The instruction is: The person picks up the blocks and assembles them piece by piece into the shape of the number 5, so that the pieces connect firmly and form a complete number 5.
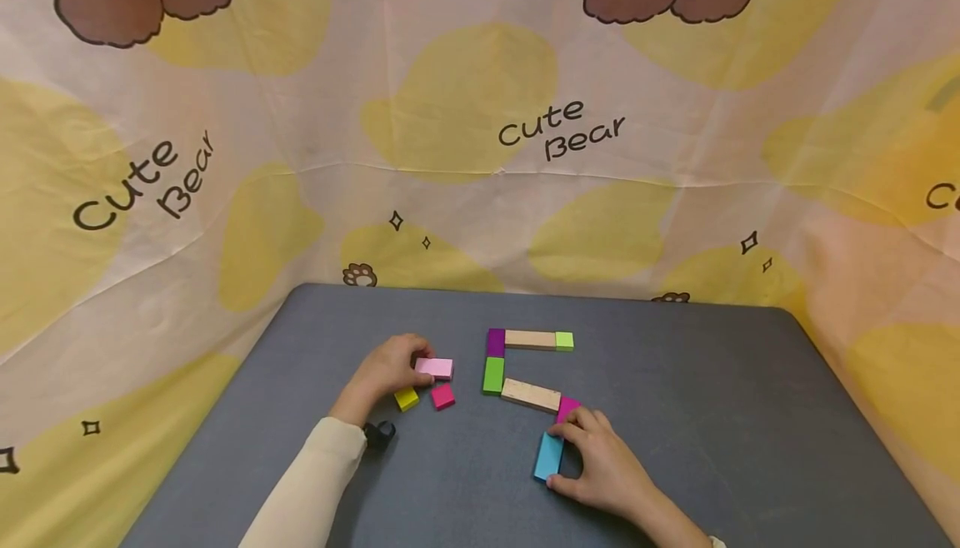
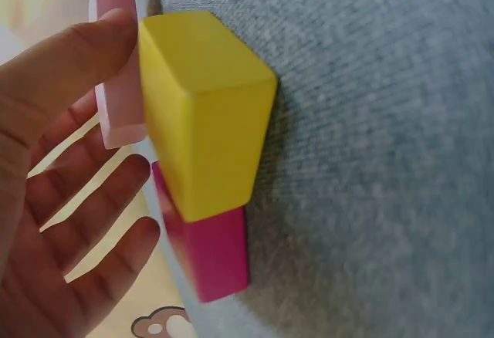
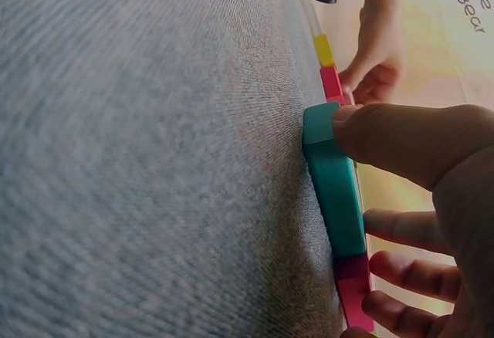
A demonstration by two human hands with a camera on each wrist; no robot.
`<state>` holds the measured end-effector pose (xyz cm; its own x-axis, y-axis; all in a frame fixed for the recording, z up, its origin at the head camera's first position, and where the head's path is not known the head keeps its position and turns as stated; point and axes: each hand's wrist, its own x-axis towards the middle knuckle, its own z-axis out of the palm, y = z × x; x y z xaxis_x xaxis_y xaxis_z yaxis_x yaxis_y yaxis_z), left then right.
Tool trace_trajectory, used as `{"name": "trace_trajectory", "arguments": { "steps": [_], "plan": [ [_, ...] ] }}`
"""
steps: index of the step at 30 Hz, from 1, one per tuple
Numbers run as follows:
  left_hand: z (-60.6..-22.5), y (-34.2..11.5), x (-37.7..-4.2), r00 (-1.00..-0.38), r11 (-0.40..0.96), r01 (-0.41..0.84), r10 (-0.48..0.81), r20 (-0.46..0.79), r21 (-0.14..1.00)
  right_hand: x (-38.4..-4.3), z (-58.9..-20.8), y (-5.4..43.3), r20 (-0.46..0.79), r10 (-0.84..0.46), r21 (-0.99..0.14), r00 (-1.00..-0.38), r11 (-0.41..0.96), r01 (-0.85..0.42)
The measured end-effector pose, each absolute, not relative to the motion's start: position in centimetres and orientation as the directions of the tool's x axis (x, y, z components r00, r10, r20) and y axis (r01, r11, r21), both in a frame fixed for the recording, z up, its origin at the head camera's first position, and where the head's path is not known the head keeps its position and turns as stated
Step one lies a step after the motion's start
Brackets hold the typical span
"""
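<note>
My left hand (image 1: pixel 390 366) pinches a light pink block (image 1: pixel 438 368) between thumb and fingers on the left part of the table. Just nearer to me lie a yellow block (image 1: pixel 407 399) and a hot pink block (image 1: pixel 443 396). In the left wrist view, a magenta block (image 2: pixel 216 253) sits beyond the yellow one. My right hand (image 1: pixel 607 465) grips a blue block (image 1: pixel 548 456) by its two ends, thumb at the near end and fingers at the far end. That block lies on the table right at a magenta block (image 1: pixel 567 409), partly covered by my fingers.
From the magenta block a bent line runs on: a wooden block (image 1: pixel 531 395), a green block (image 1: pixel 492 375), a purple block (image 1: pixel 496 342), another wooden block (image 1: pixel 530 340) and a lime block (image 1: pixel 564 341). A printed cloth (image 1: pixel 465 231) hangs behind the grey table (image 1: pixel 690 381).
</note>
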<state>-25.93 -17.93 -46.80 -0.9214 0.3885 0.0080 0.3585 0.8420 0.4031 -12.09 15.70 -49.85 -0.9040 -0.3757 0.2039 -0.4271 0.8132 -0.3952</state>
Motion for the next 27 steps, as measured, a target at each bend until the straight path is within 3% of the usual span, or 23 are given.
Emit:
{"name": "trace_trajectory", "arguments": {
  "steps": [12,20,27],
  "plan": [
    [-45.6,-17.1,-23.5,-0.913,0.842,0.408,0.382,0.142,0.353,-12.0,-49.6,15.7,0.201,-0.386,-0.376,-0.9,0.818,-0.435],
    [-46.5,-15.6,-21.0,-0.86,0.789,0.51,0.464,0.21,0.344,-12.1,-49.5,15.6,0.17,-0.394,-0.357,-0.903,0.829,-0.43],
    [-47.3,-13.9,-19.1,-0.807,0.731,0.587,0.563,0.179,0.349,-12.4,-49.4,15.7,0.147,-0.397,-0.361,-0.906,0.831,-0.423]
  ]
}}
